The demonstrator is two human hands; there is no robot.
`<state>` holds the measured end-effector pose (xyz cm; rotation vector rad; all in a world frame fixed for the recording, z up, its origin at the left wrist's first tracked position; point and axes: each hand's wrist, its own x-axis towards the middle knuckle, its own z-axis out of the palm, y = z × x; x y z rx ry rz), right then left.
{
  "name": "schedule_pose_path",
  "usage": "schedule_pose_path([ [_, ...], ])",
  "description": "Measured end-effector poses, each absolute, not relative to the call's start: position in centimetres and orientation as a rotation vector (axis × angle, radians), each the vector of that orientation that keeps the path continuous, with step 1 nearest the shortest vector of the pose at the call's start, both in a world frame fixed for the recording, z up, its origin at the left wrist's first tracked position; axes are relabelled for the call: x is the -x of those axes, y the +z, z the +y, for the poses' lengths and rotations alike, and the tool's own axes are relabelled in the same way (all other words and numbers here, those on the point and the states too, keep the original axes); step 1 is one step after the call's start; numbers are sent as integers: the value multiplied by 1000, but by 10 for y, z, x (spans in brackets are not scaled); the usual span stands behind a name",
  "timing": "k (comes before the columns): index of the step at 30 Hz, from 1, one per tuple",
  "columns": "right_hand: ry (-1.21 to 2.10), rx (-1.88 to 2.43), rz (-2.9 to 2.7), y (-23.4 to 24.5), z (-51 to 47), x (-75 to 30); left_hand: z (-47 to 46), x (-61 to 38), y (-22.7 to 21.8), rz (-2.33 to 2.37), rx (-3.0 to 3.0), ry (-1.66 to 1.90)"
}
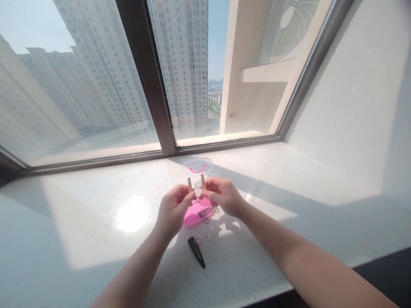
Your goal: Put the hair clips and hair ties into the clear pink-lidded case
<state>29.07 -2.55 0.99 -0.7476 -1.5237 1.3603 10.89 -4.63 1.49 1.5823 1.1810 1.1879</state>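
My left hand (176,206) pinches a small gold-toned hair clip (189,184) upright between thumb and fingers. A matching hair clip (203,181) stands upright in the pinch of my right hand (224,194). The two clips are side by side with a small gap between them. Below them lies a pink oval lid or tray (192,215) with a dark snap clip (204,212) on it. Behind my hands is a clear oval case part (197,165) with a pink handle, partly hidden by my fingers. Nearer me lies a black snap hair clip (196,252).
Small hair ties (206,220) lie by the pink piece, and a pale pink one (198,241) is beside the black clip. Everything rests on a speckled white windowsill (105,248). A brown-framed window (167,149) borders the back, a white wall (346,107) the right.
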Motion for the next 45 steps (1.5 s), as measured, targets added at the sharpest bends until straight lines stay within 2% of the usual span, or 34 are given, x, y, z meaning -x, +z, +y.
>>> schedule_pose_path([
  [45, 1342, 772, -1540, 8, -25, -290, -46, -108, 13, 1174, -1599, 1204],
])
